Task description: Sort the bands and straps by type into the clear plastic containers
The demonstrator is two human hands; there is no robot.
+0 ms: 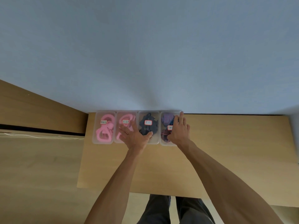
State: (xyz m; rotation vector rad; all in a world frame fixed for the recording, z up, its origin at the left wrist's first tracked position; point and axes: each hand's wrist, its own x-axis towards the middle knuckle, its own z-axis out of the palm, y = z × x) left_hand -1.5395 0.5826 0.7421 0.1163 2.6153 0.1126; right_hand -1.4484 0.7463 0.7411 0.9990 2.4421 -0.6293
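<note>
Bearing unreadable labels (148, 122); four containers (103, 141).

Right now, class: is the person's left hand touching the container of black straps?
Touching. The head view shows the left hand lying flat across the containers, its thumb resting on the lid of the black-strap container.

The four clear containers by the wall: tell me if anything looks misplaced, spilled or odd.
Nothing stands out. The four clear containers sit in a straight row against the wall, each labelled. Pink bands fill the two on the left, dark straps the third, purple bands the fourth. No band lies loose on the table.
</note>
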